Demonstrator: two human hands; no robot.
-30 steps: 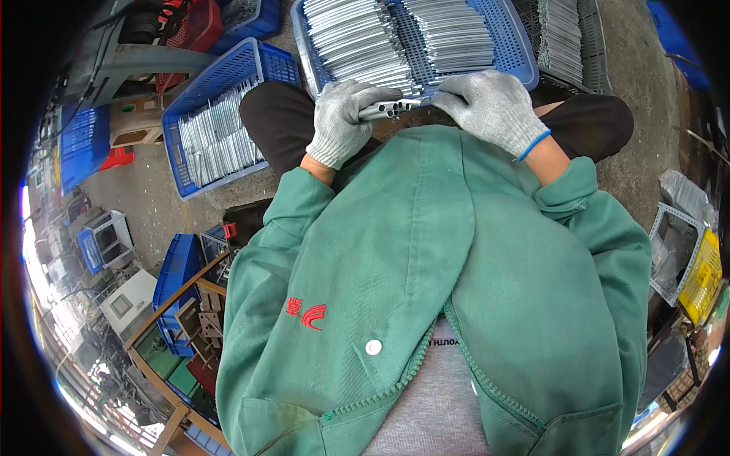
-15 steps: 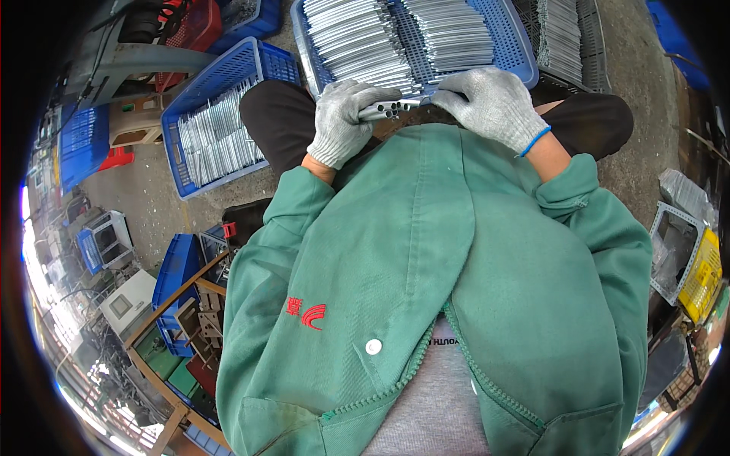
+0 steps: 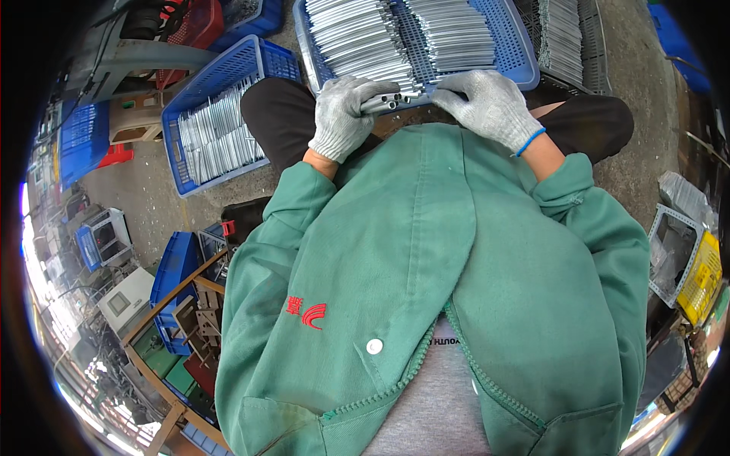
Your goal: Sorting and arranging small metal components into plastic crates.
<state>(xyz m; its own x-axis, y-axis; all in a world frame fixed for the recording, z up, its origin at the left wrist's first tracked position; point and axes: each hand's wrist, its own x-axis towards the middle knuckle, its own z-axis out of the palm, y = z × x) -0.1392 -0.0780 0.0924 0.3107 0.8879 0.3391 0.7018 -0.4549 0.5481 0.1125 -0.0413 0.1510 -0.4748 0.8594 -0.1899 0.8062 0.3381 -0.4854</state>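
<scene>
My left hand, in a grey knitted glove, is closed round a small bundle of thin silvery metal tubes. Their hollow ends point right, toward my other hand. A short gap to the right, my gloved right hand has its thumb and fingers slightly apart at the near rim of a blue plastic crate; no tube shows between them. Inside that crate lie two stacks of similar metal tubes, side by side. Both hands are in front of my lap, above the green jacket.
Left of my knee is another blue crate of short tubes. A dark crate with more tubes stands at the far right. A wooden-framed bench is at lower left, and a yellow basket at right.
My right hand has drawn slightly away from the tube ends, widening the gap between the hands. The bundle in my left hand has tilted a little; the left hand has barely moved.
</scene>
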